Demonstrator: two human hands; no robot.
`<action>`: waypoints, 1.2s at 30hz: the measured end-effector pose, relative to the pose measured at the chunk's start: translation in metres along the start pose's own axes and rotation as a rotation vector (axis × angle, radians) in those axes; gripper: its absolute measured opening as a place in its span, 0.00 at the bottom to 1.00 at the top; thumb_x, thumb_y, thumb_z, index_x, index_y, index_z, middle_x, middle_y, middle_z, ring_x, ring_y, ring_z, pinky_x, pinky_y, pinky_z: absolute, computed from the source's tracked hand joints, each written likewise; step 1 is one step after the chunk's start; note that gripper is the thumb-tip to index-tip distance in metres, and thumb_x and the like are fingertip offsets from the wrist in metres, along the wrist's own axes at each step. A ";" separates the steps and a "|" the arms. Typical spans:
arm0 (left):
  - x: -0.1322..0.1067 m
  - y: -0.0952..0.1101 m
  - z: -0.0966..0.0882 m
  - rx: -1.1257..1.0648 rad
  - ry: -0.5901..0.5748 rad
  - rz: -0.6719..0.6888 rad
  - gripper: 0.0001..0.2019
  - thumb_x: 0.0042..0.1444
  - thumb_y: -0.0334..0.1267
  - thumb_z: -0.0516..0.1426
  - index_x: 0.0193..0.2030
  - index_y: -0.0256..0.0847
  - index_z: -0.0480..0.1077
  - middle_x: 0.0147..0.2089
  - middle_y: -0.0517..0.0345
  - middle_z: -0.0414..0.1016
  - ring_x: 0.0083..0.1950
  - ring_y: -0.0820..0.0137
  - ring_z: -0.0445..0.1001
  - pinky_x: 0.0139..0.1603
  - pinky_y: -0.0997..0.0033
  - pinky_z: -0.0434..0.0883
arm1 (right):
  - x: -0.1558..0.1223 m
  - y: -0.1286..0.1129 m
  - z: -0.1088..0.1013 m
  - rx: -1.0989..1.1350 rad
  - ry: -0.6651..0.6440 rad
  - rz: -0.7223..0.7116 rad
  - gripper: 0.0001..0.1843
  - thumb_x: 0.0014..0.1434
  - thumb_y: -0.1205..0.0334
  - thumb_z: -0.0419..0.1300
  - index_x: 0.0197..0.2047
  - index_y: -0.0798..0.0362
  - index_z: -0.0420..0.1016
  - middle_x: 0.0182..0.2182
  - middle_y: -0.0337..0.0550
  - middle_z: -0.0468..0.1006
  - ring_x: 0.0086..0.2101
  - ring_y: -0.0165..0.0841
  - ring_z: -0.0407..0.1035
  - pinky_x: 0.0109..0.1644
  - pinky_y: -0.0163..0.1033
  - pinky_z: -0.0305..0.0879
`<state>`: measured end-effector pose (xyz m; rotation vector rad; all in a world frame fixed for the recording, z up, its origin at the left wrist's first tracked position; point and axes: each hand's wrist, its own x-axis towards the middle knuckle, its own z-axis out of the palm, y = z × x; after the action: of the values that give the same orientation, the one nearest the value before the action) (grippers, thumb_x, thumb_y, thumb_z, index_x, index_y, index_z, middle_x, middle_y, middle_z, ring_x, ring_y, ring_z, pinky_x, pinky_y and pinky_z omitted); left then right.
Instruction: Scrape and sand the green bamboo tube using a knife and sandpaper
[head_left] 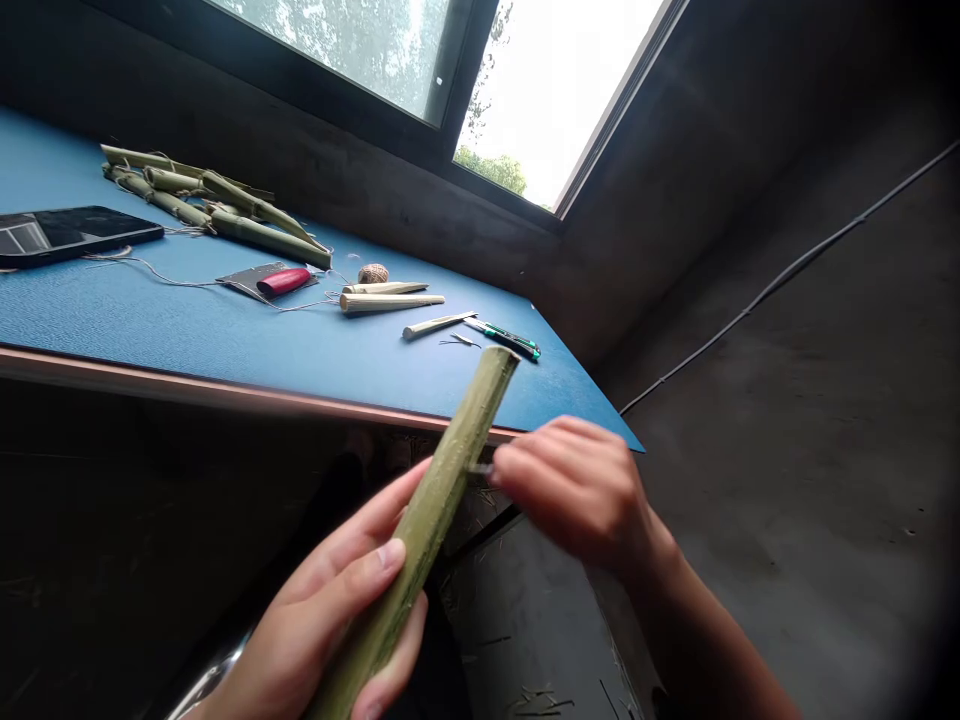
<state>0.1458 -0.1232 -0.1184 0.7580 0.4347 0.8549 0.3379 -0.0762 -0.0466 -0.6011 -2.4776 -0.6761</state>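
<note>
My left hand [345,600] is wrapped round a thick green plant stalk [442,480], thumb along its side. The stalk slants up and away, its cut end in front of the table edge. On its right side, my right hand [577,485] is closed in a pinch. A small thin metal piece [481,468] pokes out of those fingers against the stalk; motion blurs it and the fingers hide the rest. Beyond the stalk's tip, a green-and-black utility knife [510,340] lies on the table, near a short peeled stick [436,325].
The blue tabletop [180,330] bears a phone [82,232], a pile of green stalk pieces [217,205], a red-handled tool [285,281] on dark sheet, twine, a patterned ball [373,273] and pale peeled sticks [391,301]. A cable [780,280] crosses the right wall. Scraps lie on the floor.
</note>
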 end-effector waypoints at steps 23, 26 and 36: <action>-0.003 -0.003 0.002 -0.098 0.022 -0.071 0.34 0.57 0.44 0.55 0.68 0.45 0.46 0.14 0.64 0.63 0.13 0.80 0.56 0.13 0.85 0.50 | -0.005 0.013 -0.008 -0.030 0.000 0.027 0.11 0.62 0.68 0.52 0.28 0.55 0.67 0.19 0.36 0.66 0.22 0.25 0.58 0.30 0.34 0.52; -0.003 -0.003 0.002 -0.115 0.032 -0.067 0.34 0.56 0.44 0.57 0.67 0.47 0.48 0.17 0.63 0.66 0.13 0.81 0.56 0.13 0.85 0.49 | -0.005 0.017 -0.009 -0.052 0.048 0.081 0.11 0.61 0.69 0.53 0.26 0.56 0.67 0.19 0.36 0.66 0.22 0.25 0.59 0.30 0.33 0.53; -0.005 -0.003 -0.002 -0.048 0.090 -0.035 0.29 0.54 0.40 0.59 0.63 0.46 0.59 0.13 0.66 0.63 0.11 0.80 0.58 0.10 0.85 0.51 | 0.000 0.021 -0.015 -0.124 0.060 0.144 0.12 0.61 0.69 0.53 0.25 0.56 0.66 0.20 0.37 0.69 0.21 0.23 0.58 0.30 0.32 0.53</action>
<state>0.1430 -0.1277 -0.1220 0.6675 0.5041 0.8661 0.3538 -0.0685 -0.0280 -0.7856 -2.3233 -0.7826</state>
